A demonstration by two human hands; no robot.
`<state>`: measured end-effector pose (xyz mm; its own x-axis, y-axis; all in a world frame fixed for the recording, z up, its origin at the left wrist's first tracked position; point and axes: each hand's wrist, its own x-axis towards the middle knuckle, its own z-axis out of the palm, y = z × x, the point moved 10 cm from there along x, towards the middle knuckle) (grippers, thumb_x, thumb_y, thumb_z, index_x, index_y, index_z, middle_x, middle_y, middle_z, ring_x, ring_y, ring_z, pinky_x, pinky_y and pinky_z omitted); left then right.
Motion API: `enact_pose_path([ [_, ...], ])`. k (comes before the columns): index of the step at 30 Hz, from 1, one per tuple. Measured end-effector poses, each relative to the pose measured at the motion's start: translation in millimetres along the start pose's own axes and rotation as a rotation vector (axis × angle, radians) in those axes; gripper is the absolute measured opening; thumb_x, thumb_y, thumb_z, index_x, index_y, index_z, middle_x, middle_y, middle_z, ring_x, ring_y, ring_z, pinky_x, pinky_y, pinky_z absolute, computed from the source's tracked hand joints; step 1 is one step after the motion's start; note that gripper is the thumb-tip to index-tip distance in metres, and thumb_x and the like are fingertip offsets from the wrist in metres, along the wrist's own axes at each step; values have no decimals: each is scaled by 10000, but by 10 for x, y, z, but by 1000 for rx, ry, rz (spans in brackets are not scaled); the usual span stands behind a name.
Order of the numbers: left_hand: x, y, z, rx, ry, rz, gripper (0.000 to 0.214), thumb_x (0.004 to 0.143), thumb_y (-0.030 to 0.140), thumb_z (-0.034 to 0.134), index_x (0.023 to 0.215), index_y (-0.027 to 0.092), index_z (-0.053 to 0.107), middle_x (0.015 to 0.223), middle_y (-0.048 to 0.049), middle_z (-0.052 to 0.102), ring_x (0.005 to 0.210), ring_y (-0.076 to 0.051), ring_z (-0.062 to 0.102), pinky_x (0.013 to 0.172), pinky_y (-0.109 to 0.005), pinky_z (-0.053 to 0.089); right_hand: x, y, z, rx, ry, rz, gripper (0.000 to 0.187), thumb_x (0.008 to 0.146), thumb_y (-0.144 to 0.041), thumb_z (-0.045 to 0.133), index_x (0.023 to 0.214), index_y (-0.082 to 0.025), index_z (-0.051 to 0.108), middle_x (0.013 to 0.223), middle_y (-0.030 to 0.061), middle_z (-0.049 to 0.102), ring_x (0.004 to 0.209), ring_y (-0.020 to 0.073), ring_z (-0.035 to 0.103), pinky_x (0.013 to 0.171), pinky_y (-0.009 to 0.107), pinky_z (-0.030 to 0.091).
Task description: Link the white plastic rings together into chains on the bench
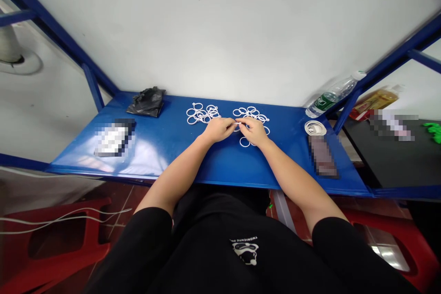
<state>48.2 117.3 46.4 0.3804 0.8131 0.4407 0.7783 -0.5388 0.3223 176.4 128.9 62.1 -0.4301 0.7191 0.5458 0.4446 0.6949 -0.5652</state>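
Observation:
My left hand (219,129) and my right hand (254,131) meet over the middle of the blue table (193,165), fingertips pinched close together. Between them is a small white ring (237,123), mostly covered by the fingers; it resembles the white plastic curtain rings lying around. One heap of these curtain rings (207,115) lies just beyond my left hand, several overlapping, some with small eyelets. A second group of curtain rings (248,109) spreads behind and around my right hand, partly hidden by it. A single ring (240,141) lies nearer to me, below the right fingers.
A crumpled black plastic bag (147,102) sits at the back left, near a blurred flat object (115,138). To the right are a clear bottle (330,97) leaning on the frame, a coiled white cable (315,122) and a blurred dark rectangle (323,156). Blue frame bars (93,87) flank the table.

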Motion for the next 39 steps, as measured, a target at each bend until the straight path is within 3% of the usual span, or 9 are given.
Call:
enact_pose_path([
  [8,-2,-1,-6,-10,-2,-2,295,1082,353,517,1014,223,773,890,-58,801,802,-208,747,686,-294,444,7,-63,-58,-7,46,-27,286,907,-180,577,1027,-264,823,1036,44,832,959,244,766,913,424,615],
  [17,4,97,88,-28,-78,26,301,1092,405,522,1068,226,762,952,-71,804,868,-215,753,716,-290,463,39,-19,-105,-7,59,29,256,792,-117,549,782,-255,764,880,29,799,857,240,740,845,398,599],
  [22,18,66,62,-66,-65,-5,280,1102,370,516,1095,238,763,1000,-55,807,889,-203,744,750,-288,477,20,-46,-92,-8,57,10,339,834,-112,511,907,-258,809,888,31,798,860,231,744,852,393,606],
  [25,34,-78,-89,-63,25,-64,261,1088,370,549,1068,232,769,982,-61,789,897,-202,720,792,-300,492,15,-92,-107,-18,57,-2,495,877,-144,548,1315,-266,746,1229,62,792,1110,258,740,1035,461,584],
  [27,21,-261,-304,-14,162,-144,266,1077,387,569,1030,215,767,969,-82,760,928,-218,693,834,-329,502,24,-120,-101,-47,-3,-27,593,866,-176,625,1449,-278,665,1453,84,696,1305,294,665,1150,534,518],
  [29,-46,-471,-590,67,352,-241,265,1067,381,582,1004,191,755,1039,-119,729,1013,-244,659,917,-378,503,15,-144,-46,-86,-145,-79,552,826,-205,712,1372,-290,722,1504,92,658,1395,339,597,1197,611,457],
  [32,-151,-726,-835,164,486,-327,280,1045,427,627,977,176,732,1211,-149,686,1111,-279,607,1026,-465,465,-77,-66,68,-157,-408,-89,363,777,-226,799,1129,-314,826,1454,79,684,1426,393,555,1210,712,388],
  [36,-234,-1043,-741,191,395,-479,278,1026,422,643,890,187,706,1306,-165,660,1158,-331,589,995,-510,447,-195,100,160,-214,-576,-24,180,772,-235,844,925,-329,849,1426,76,688,1429,428,543,1212,808,291],
  [39,-263,-1138,-572,171,301,-539,242,943,409,733,822,203,698,1262,-166,684,1162,-365,592,1026,-550,418,-168,84,196,-211,-540,-35,57,853,-263,799,811,-299,813,1344,68,725,1384,394,586,1220,801,269],
])
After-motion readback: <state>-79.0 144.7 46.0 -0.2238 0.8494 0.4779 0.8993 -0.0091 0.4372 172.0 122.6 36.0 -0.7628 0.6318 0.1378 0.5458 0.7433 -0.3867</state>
